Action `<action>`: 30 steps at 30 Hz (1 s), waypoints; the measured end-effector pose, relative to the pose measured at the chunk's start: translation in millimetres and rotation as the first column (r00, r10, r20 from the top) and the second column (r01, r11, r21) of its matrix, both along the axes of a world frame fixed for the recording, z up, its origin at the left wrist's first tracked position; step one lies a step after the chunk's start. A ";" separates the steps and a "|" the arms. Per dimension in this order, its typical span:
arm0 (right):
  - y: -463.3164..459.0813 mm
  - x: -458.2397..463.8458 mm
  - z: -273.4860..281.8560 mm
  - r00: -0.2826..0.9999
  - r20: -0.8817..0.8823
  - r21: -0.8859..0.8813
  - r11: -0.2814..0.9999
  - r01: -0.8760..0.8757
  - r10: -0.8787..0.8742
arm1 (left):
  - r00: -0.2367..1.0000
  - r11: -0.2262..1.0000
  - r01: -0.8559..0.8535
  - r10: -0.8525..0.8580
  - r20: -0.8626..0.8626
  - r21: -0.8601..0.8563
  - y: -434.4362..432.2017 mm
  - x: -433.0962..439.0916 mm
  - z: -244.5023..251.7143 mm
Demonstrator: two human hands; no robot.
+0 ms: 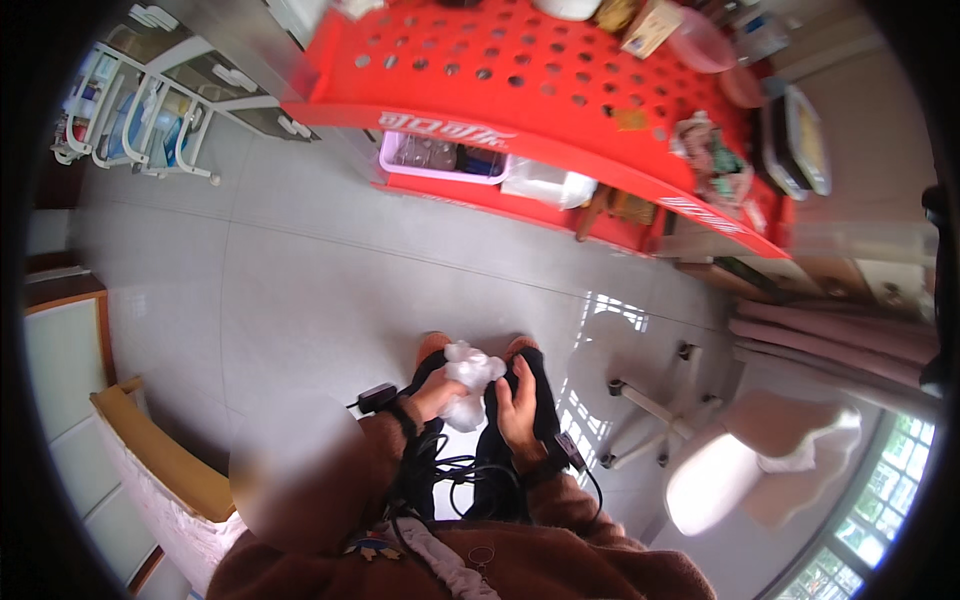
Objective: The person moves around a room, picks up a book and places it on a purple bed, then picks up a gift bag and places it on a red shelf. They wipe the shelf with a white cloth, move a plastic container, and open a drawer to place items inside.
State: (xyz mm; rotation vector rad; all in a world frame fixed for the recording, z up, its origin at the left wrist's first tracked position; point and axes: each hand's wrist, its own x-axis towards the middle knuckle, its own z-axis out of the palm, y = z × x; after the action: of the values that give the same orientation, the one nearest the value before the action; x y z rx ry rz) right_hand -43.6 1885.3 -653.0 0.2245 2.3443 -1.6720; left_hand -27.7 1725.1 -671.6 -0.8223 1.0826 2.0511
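My left hand [433,395] is closed around a crumpled white bag [472,365], seemingly thin plastic, in front of my knees. Part of it bulges above the fingers and part hangs below them. Just to its right is my right hand [517,405], fingers extended and thumb apart, holding nothing; whether a fingertip touches the bag I cannot tell. Both wrists wear dark straps with small black devices. A black cable [457,472] lies looped between my forearms, over my dark trousers.
A red perforated shelf rack [450,97] with white writing stands ahead, carrying a lilac basket [446,176] of bottles low down. A white wheeled chair [712,480] is at right, a wooden-edged padded seat [165,450] at left. Grey floor tiles [315,262] lie between. A white trolley [142,112] stands far left.
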 end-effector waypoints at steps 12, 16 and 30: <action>71.3 61.2 253.5 1.000 0.014 -0.040 0.999 0.025 -0.024 | 0.955 0.997 -0.011 0.033 -0.295 0.076 30.5 37.5 248.8; 81.1 105.6 290.5 0.965 -0.137 0.029 0.975 -0.221 0.223 | 0.943 0.999 0.045 -0.037 -0.331 0.015 44.9 61.8 302.7; 127.4 68.8 312.6 0.996 -0.020 0.114 0.990 -0.084 0.087 | 0.675 0.909 -0.413 0.269 -0.687 -0.050 -111.1 19.4 461.5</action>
State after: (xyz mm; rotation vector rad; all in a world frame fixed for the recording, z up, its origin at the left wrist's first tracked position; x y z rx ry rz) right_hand 25.2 2012.7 -340.5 0.1227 2.4333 -1.5135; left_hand -8.3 1614.1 -210.1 -0.3752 1.6469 2.7035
